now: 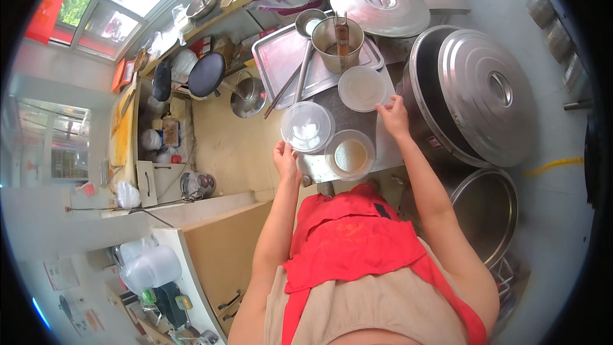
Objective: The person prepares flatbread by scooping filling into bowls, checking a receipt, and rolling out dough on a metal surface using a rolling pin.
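Observation:
My left hand (pixel 286 162) pinches the near rim of a round clear plastic container (pixel 307 127), which looks lidded or covered. My right hand (pixel 394 116) has its fingertips at the lower right rim of a round translucent plastic lid (pixel 362 89); whether a bowl lies under it I cannot tell. Between my hands, nearer my body, a round plastic bowl (pixel 350 155) with light brown liquid stands on the metal table's edge. Beyond them a metal pot (pixel 337 45) with a brown-handled utensil stands on a metal tray (pixel 282 60), beside a long-handled ladle (pixel 303 69) and chopsticks (pixel 289 87).
To the right stands a large metal stockpot (pixel 414 81) with its lid (pixel 483 91) partly over the opening; another large round vessel (pixel 486 215) is nearer me. A metal lid (pixel 380 7) lies behind the pot. A wok (pixel 248 97) and a black pan (pixel 207 74) are at the left.

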### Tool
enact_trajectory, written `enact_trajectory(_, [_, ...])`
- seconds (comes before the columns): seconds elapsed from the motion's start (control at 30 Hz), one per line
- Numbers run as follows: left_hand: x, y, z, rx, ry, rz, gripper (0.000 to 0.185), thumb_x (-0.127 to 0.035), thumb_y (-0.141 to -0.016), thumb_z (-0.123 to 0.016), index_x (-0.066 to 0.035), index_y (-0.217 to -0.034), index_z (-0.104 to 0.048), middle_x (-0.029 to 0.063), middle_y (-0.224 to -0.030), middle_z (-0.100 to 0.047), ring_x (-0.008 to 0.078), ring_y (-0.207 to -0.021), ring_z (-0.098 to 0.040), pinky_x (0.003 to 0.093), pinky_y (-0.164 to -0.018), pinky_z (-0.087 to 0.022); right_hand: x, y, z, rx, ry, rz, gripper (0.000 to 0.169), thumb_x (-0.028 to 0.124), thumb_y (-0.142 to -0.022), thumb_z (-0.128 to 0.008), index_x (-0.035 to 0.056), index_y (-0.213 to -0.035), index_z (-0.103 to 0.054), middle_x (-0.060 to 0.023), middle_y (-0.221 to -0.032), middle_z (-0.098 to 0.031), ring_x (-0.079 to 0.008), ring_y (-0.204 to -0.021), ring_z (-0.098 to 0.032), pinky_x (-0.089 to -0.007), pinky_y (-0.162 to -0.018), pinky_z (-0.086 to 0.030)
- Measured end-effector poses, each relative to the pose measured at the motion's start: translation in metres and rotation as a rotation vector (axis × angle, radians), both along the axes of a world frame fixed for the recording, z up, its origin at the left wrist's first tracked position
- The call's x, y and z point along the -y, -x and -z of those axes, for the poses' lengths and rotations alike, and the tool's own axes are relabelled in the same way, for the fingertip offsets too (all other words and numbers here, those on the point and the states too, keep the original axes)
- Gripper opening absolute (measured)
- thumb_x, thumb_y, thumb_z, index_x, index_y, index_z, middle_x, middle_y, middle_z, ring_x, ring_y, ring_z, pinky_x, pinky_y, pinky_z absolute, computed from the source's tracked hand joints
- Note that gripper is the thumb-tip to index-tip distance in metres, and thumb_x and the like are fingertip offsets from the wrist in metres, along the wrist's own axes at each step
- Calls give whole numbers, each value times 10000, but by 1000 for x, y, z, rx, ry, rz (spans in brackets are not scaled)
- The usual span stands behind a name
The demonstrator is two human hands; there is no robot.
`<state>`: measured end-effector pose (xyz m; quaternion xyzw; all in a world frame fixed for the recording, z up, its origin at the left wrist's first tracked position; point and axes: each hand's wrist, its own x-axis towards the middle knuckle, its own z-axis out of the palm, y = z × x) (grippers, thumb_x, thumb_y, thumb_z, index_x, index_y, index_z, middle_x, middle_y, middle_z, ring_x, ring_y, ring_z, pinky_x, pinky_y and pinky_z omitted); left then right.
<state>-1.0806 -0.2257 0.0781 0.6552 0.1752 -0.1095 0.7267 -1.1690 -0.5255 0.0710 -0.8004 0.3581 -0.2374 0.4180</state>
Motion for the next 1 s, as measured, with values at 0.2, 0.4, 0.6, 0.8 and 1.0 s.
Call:
enact_trajectory(0.2, [-12,6,1,-207,148,75,239,-222,-956,-516,-70,-1135,-471,47,-1035,-568,153,-899,-561,308,-726,-484,-1,-8,-3,187,-680,55,211,121,-812,-676,-13,-932,-565,-67,-741,-637,-128,-575,-613,-255,-515,-502])
enact_trajectory(0.4, [-6,26,-14,-382,217,270,296,-291,-949,-536,-53,-1113,-477,89,-1033,-584,196,-918,-586,314,-743,-505,4,-12,-14,134,-652,98,104,68,-790,-636,-9,-832,-579,-72,-679,-625,-123,-512,-587,-253,-472,-488])
enact_trajectory(0.6, [-4,37,-20,-404,60,581,306,-334,-930,-568,-32,-972,-590,57,-912,-638,143,-801,-616,256,-694,-510,4,-18,-31,115,-699,92,83,61,-769,-624,-10,-769,-582,-61,-623,-597,-119,-462,-559,-250,-444,-466])
enact_trajectory(0.8, [4,48,-20,-18,-293,688,280,-268,-905,-607,3,-971,-623,57,-846,-660,118,-732,-620,255,-650,-497,-3,-28,-51,261,-644,22,89,66,-780,-617,-5,-794,-565,-51,-625,-590,-112,-463,-554,-249,-448,-457])
enact_trajectory(1.0, [19,45,-44,535,-695,783,232,-216,-881,-634,-2,-965,-656,121,-829,-669,160,-707,-640,285,-640,-506,-35,-14,-67,251,-180,-126,121,96,-792,-630,35,-852,-544,-75,-642,-603,-182,-533,-603,-303,-511,-475])
